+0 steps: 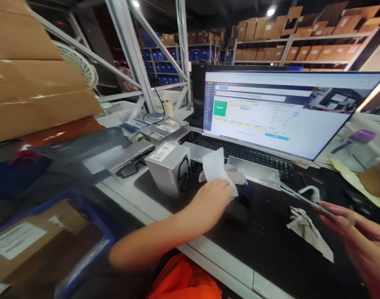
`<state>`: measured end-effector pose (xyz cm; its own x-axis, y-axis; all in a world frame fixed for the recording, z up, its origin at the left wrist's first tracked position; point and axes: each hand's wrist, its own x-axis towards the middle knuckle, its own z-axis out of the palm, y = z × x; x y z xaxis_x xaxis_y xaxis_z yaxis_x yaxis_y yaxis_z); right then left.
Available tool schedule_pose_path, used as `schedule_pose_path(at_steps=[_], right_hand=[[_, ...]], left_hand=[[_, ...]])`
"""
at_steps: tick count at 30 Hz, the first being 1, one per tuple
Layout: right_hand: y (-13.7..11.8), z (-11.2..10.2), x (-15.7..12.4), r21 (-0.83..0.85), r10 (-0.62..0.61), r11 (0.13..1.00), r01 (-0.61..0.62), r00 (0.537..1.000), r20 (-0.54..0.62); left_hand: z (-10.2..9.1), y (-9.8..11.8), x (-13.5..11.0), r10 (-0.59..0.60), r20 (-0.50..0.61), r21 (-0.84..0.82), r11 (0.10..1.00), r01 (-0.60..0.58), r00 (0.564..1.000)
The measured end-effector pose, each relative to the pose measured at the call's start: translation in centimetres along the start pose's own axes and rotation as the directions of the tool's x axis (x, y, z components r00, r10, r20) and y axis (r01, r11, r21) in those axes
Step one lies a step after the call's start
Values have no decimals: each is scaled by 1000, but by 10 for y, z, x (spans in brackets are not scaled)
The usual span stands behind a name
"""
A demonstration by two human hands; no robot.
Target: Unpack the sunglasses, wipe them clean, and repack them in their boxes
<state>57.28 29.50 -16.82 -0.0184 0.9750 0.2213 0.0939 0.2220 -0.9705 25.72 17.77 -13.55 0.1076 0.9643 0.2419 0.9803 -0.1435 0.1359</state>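
My left hand (213, 199) is closed on a white sheet of paper (215, 162), which stands up above its fingers. Behind that hand lies a crumpled pale wrapper (235, 174). At the right edge, my right hand (359, 232) pinches a thin, pale cable (322, 207) that runs left toward an open grey box tray (254, 170). Below the cable a crumpled piece of pale paper (310, 232) rests on the black mat. Left of my left hand stands a grey box (168, 168) with a white label on top and a black loop on its side.
A large monitor (255, 112) stands behind a black keyboard (255, 155). A blue bin (105, 232) with a labelled cardboard parcel (28, 241) sits at lower left. Stacked cartons (31, 74) rise at upper left. A divided tray (159, 133) holds small items.
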Motion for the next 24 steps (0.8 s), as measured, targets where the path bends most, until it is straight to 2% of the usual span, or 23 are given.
schedule_pose_path(at_steps=[3, 6, 9, 12, 14, 17, 24], right_hand=[[-11, 9, -10, -39, 37, 999, -35, 998, 52], [-2, 8, -10, -106, -75, 990, 99, 975, 209], [10, 5, -9, -151, -157, 965, 213, 936, 315], [11, 9, -10, -178, -222, 939, 293, 915, 337], [7, 13, -12, -194, -261, 919, 342, 900, 349], [2, 18, -14, -197, -283, 908, 369, 889, 361], [-3, 30, -14, -101, -287, 931, 351, 874, 393]], left_hand=[[-3, -3, 2, -40, -24, -118, 992, 37, 999], [-1, 3, 0, -183, -178, -218, 966, 142, 967], [8, 12, -1, -283, -273, -134, 958, 255, 919], [16, 20, 0, -286, -207, 0, 956, 292, 936], [18, 21, 3, -280, -159, 71, 953, 294, 947], [20, 15, 5, -270, -165, 108, 951, 290, 948], [21, 3, 3, -180, -322, -218, 969, 112, 929]])
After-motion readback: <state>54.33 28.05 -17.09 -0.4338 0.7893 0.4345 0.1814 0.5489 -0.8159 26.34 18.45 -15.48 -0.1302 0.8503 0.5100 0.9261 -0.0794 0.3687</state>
